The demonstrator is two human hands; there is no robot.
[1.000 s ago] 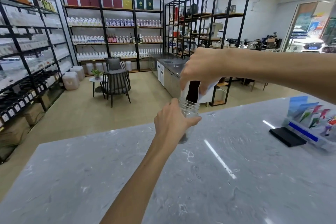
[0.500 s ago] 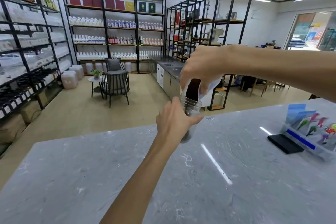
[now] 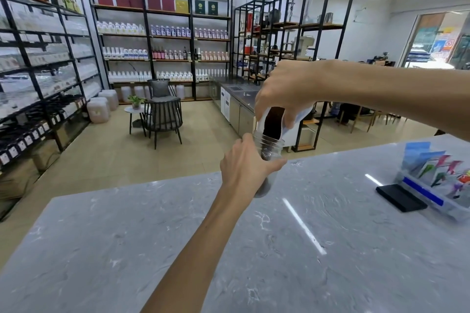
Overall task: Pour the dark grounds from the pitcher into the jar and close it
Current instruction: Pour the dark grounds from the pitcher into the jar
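A clear jar (image 3: 271, 148) stands near the far edge of the grey marble counter (image 3: 254, 249), its mouth uncovered. My left hand (image 3: 248, 165) is wrapped around the jar's side and hides most of its body. Above it, my right hand (image 3: 287, 94) grips a white pitcher (image 3: 297, 122) tipped steeply down over the jar's mouth. Dark grounds (image 3: 273, 122) fill the pitcher's spout and run into the jar, where some dark grounds show through the glass. No lid for the jar is in view.
At the counter's right sits a clear tray (image 3: 432, 193) with colourful packets, and a flat black object (image 3: 400, 197) lies beside it. Beyond the counter are shelves of bottles (image 3: 162, 53), a black chair (image 3: 162, 114) and a steel workbench (image 3: 241, 107).
The pitcher stays tipped over the jar and more grounds have gone in. Both hands keep their hold; the view has shifted slightly.
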